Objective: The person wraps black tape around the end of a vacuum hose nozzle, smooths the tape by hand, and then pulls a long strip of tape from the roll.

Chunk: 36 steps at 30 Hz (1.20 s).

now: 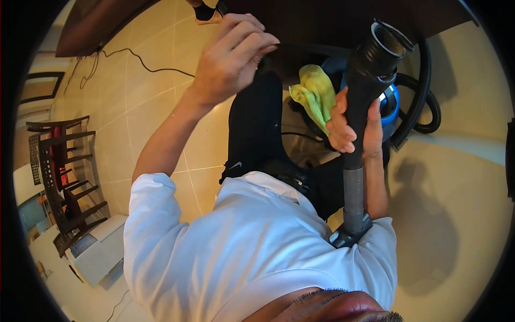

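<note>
My right hand (343,126) is wrapped round a black vacuum cleaner handle (360,99), which stands nearly upright in the view. Its wide round open end points up and away, while a grey tube section runs down to a black end piece lying against my right sleeve. Raised at the upper left, my left hand (228,61) has its fingers bent and pinched together near a dark table edge. What those fingers hold, if anything, is hidden. Beyond my right hand sits a blue and black vacuum cleaner (393,102), partly covered by a yellow-green cloth (314,91).
A black ribbed hose (425,80) curls beside the vacuum cleaner along the wall. Dark furniture (311,24) spans the top. A black cord (142,63) crosses the tiled floor. At left are a dark wooden chair (67,209) and a white box-shaped thing (102,255). Someone's foot (208,16) shows at top.
</note>
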Each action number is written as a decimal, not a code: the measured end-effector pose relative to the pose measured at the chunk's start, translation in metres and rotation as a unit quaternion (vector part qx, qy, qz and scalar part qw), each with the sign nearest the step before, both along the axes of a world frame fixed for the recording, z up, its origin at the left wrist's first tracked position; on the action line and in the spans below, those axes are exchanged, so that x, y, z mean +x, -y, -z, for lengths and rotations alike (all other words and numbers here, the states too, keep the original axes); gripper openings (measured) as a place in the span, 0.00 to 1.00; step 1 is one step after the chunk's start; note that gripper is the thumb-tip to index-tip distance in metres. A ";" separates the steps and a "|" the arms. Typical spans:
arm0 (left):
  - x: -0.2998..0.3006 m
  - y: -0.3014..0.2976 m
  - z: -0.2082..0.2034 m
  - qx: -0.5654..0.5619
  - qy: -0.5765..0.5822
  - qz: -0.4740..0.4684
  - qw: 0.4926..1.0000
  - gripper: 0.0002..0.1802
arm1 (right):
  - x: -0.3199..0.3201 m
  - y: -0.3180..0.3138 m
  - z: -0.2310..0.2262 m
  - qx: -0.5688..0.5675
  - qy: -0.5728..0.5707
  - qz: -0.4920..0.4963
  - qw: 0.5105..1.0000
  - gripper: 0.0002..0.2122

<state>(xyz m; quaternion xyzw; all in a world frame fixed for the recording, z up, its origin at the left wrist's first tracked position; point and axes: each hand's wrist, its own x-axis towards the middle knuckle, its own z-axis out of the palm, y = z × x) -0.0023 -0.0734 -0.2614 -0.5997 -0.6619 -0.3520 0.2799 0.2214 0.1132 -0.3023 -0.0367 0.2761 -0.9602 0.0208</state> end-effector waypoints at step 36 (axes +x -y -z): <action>-0.027 0.048 -0.016 -0.430 0.500 0.316 0.682 0.07 | -0.012 0.045 -0.034 0.851 -0.053 0.083 0.516 0.19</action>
